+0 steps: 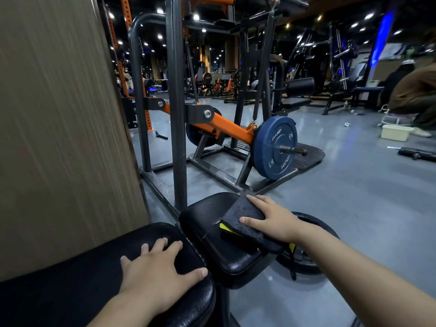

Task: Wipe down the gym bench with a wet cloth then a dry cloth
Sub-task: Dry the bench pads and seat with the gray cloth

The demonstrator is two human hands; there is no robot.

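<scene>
The black padded gym bench has a long back pad at the lower left and a smaller seat pad beyond it. My right hand presses flat on a dark grey cloth with a yellow edge lying on the right side of the seat pad. The cloth hangs slightly over the pad's right edge. My left hand rests flat, fingers spread, on the end of the back pad and holds nothing.
A grey and orange plate-loaded machine with a blue weight plate stands just beyond the bench. A wood-grain panel fills the left. A white basin and a seated person are at the far right on the grey floor.
</scene>
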